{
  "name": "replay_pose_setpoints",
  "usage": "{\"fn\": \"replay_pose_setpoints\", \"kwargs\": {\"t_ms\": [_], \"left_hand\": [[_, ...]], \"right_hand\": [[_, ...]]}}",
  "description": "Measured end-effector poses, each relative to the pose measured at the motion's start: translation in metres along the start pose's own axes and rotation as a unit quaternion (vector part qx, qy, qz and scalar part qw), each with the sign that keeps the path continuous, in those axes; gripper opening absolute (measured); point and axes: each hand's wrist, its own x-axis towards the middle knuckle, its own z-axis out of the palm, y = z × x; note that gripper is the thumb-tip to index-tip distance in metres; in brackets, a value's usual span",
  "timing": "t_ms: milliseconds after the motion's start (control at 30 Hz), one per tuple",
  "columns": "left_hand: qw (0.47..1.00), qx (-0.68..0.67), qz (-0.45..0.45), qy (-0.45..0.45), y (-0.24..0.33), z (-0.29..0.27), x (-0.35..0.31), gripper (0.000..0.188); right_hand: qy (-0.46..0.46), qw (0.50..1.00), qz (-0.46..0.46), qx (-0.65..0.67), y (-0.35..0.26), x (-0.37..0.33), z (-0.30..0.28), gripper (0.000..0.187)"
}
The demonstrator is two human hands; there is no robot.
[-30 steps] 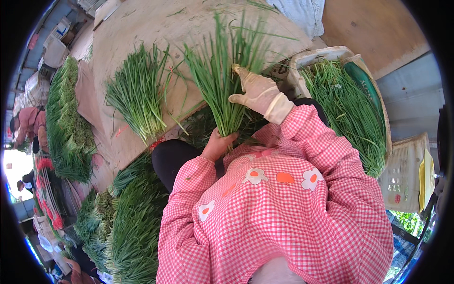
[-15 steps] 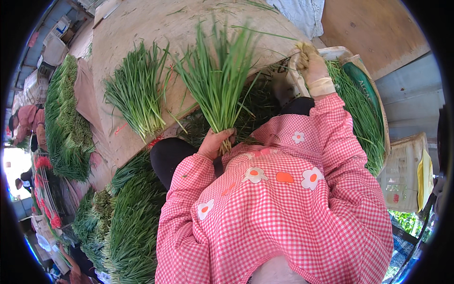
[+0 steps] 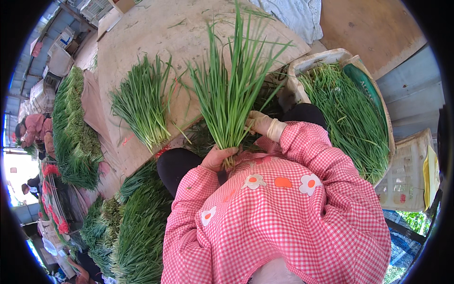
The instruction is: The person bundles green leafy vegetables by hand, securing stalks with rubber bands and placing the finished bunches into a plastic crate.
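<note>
A bunch of green garlic chives (image 3: 231, 99) stands upright before me, leaves fanning upward. Its pale stem ends are gripped in my left hand (image 3: 219, 157), closed around them near my lap. On the right edge of the bunch, partway up the stems, lies my gloved right hand (image 3: 262, 124). Its fingers are curled together, and the leaves partly hide their tips, so what they pinch does not show. A second bunch of chives (image 3: 144, 104) rests on the board to the left. Dark, loose leaves (image 3: 203, 137) lie below the board's edge, between my knees.
The wooden board (image 3: 156, 28) spans the space ahead. At right stands a white crate (image 3: 295, 78) heaped with chives (image 3: 345, 109). Large chive piles (image 3: 142, 227) lie at lower left and farther left (image 3: 75, 137). Beyond them, another person (image 3: 35, 130) in pink bends over.
My right hand has come from beside the crate, inward and down to the right side of the held bunch. The left hand still grips the stems, slightly lower and farther right in view.
</note>
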Motion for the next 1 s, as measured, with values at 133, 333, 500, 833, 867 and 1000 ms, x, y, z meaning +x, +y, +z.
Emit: {"fn": "replay_pose_setpoints", "kwargs": {"t_ms": [133, 333, 500, 833, 867, 1000], "left_hand": [[0.998, -0.006, 0.042, -0.052, 0.010, 0.003, -0.005, 0.027], [0.992, 0.063, 0.109, -0.012, 0.040, 0.009, 0.001, 0.022], [0.960, 0.204, 0.173, 0.088, 0.042, -0.002, 0.014, 0.023], [0.559, 0.783, 0.139, 0.236, 0.034, 0.023, 0.027, 0.063], [0.543, 0.789, 0.167, 0.235, 0.031, 0.021, 0.029, 0.072], [0.591, 0.737, 0.225, 0.239, 0.023, 0.029, 0.017, 0.073]], "right_hand": [[0.098, 0.992, -0.049, 0.064, 0.002, 0.013, -0.038, 0.014], [0.036, 0.972, 0.090, -0.213, 0.025, -0.019, -0.044, 0.052], [-0.098, 0.976, 0.043, -0.190, -0.057, -0.051, 0.018, 0.075], [0.057, 0.883, 0.014, 0.466, -0.067, -0.019, 0.057, 0.017], [0.080, 0.876, 0.005, 0.475, -0.064, -0.019, 0.054, 0.016], [0.094, 0.864, -0.058, 0.492, -0.045, -0.007, 0.026, 0.020]]}}
